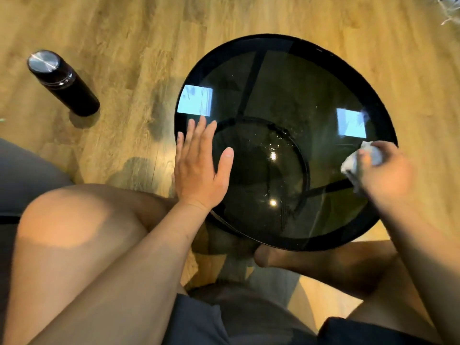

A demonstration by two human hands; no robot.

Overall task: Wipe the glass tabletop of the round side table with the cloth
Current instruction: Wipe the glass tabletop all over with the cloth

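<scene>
The round side table (308, 53) has a black rim and a dark smoked-glass top (293, 95) that fills the middle of the view. Small water droplets dot the glass near its centre. My left hand (199, 165) lies flat on the left edge of the glass, fingers spread, holding nothing. My right hand (383, 170) is at the right edge of the glass, closed around a crumpled white cloth (358, 163) that touches the glass. Part of the cloth is hidden in my fist.
A black bottle (62, 83) with a silver cap stands on the wooden floor (149, 33) to the left of the table. My bare knees and legs sit close under the table's near edge. A grey cushion edge (25, 175) is at far left.
</scene>
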